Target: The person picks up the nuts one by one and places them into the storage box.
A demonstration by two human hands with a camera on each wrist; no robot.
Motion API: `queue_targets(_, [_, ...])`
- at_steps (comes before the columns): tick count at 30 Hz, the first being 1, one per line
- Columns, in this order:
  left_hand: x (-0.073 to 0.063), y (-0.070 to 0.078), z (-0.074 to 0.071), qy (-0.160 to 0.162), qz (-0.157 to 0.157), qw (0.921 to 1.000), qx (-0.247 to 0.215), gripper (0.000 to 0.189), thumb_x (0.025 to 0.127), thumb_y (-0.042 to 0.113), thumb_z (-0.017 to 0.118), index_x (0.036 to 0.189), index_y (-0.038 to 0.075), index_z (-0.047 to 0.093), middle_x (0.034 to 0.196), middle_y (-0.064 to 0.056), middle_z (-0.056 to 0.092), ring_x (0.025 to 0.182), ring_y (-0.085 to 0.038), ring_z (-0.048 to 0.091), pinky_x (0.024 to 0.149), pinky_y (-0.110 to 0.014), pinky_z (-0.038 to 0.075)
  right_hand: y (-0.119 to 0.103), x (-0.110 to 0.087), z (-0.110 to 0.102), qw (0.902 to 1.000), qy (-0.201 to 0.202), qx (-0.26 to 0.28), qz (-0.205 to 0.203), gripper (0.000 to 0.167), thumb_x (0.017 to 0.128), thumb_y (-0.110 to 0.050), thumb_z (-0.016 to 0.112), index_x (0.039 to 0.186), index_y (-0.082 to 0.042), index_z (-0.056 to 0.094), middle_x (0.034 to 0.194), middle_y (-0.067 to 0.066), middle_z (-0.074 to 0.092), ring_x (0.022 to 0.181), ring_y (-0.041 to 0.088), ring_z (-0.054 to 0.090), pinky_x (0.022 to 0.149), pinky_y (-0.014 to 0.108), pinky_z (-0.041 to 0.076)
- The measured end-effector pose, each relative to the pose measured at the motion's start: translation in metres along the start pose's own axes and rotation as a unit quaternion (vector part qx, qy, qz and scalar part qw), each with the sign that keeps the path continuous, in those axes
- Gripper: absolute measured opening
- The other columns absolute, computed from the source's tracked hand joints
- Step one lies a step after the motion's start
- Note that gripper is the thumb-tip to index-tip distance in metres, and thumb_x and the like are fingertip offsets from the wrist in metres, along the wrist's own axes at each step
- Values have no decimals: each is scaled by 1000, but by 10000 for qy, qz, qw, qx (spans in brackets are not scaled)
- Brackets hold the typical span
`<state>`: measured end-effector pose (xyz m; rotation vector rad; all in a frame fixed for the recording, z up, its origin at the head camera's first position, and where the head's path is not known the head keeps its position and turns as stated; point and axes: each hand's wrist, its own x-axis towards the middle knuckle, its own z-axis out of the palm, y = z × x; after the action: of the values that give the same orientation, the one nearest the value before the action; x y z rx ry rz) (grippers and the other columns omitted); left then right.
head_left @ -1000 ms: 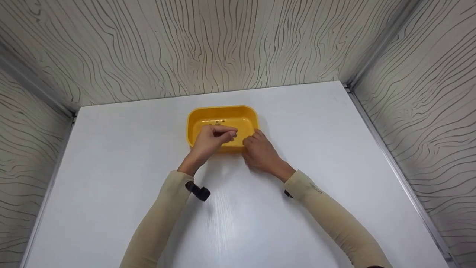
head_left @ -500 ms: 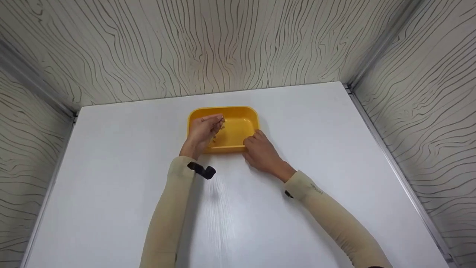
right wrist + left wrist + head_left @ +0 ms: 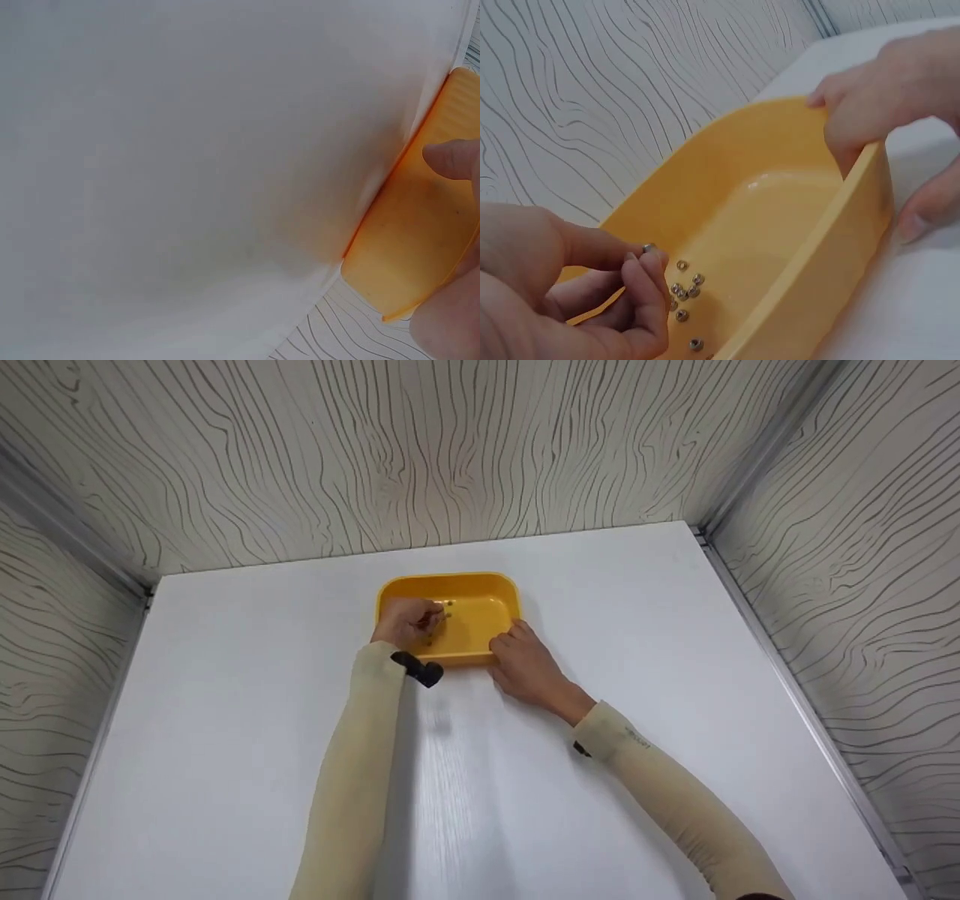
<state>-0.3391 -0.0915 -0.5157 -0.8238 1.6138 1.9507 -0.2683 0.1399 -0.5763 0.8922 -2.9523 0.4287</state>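
A yellow plastic basin [image 3: 480, 622] with rounded corners sits on the white table. Several small silvery metal nuts [image 3: 682, 292] lie loose on its floor, toward its left side. Inside the basin my left hand [image 3: 405, 619] pinches one small metal nut [image 3: 649, 248] between thumb and index finger, above the others. My right hand [image 3: 529, 667] grips the near right corner of the rim. In the right wrist view its thumb [image 3: 450, 159] presses the outer wall of the basin [image 3: 412, 232], while in the left wrist view its fingers [image 3: 847, 154] reach over the inside.
The white table [image 3: 247, 720] spreads out to the sides of the basin and toward me. Wood-grain patterned panels [image 3: 465, 457] rise behind it and at both sides, with grey metal strips at the corners. Black camera straps [image 3: 418, 668] sit on the sleeves.
My left hand has moved from over the basin's near middle to its left side and lower into it. The right hand has kept its grip on the rim, and the basin has stayed put.
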Motion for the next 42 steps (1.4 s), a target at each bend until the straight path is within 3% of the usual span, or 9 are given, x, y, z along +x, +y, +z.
queue_targets(3, [-1, 0, -1, 95, 54, 9998, 164, 27, 103, 5, 63, 128, -4, 67, 109, -14, 64, 98, -25, 60, 104, -28, 52, -1, 0, 1, 10000, 78, -15, -30, 21, 101, -22, 69, 114, -5, 66, 104, 8, 69, 110, 26, 55, 132, 44, 27])
queue_targets(10, [-2, -1, -10, 367, 203, 9985, 358, 25, 100, 0, 61, 124, -4, 66, 92, -12, 59, 81, -23, 56, 82, -28, 51, -4, 1, 3, 9994, 213, 64, -270, 16, 100, -18, 68, 108, -5, 65, 101, 10, 70, 107, 30, 54, 131, 46, 28])
queue_targets(13, [-2, -2, -10, 308, 232, 9985, 378, 24, 100, 0, 62, 123, -4, 65, 93, -13, 60, 83, -24, 57, 89, -31, 53, -4, 1, 3, 9993, 260, 37, -269, 16, 99, -18, 69, 107, -5, 65, 101, 10, 69, 107, 30, 54, 130, 45, 29])
queue_targets(19, [-2, 0, -7, 179, 252, 9964, 794, 26, 99, 4, 67, 124, -4, 68, 113, -18, 67, 96, -27, 64, 110, -35, 53, -4, 1, 3, 9993, 278, 6, -246, 17, 100, -19, 69, 109, -5, 66, 102, 9, 70, 107, 28, 55, 129, 44, 31])
queue_targets(32, [-3, 0, -8, 219, 337, 9940, 1013, 24, 100, 9, 69, 122, -1, 69, 125, -20, 69, 106, -29, 67, 110, -35, 55, -6, 1, 6, 9999, 142, -18, -94, 18, 100, -19, 67, 114, -6, 66, 106, 7, 70, 110, 26, 56, 131, 43, 29])
queue_targets(36, [-4, -1, -11, 197, 545, 9879, 1437, 22, 102, 16, 67, 118, 2, 70, 118, -17, 71, 99, -26, 65, 93, -28, 56, -7, 1, 5, 9998, 120, -76, -128, 20, 100, -21, 68, 113, -6, 66, 105, 8, 70, 111, 27, 56, 131, 43, 29])
queue_targets(39, [-6, -2, -14, 51, 822, 9806, 1780, 26, 103, 20, 64, 120, 2, 71, 115, -15, 72, 91, -21, 60, 73, -23, 47, -7, 0, 3, 9998, 71, -130, -125, 22, 100, -23, 69, 113, -5, 66, 105, 9, 70, 111, 28, 56, 131, 43, 29])
queue_targets(42, [-11, -4, -17, -101, 1126, 9725, 2038, 32, 105, 24, 60, 124, 1, 71, 111, -13, 71, 85, -18, 56, 65, -23, 40, -6, -1, 0, 9999, -43, -134, -80, 25, 101, -24, 68, 116, -5, 66, 108, 9, 71, 113, 28, 56, 132, 43, 28])
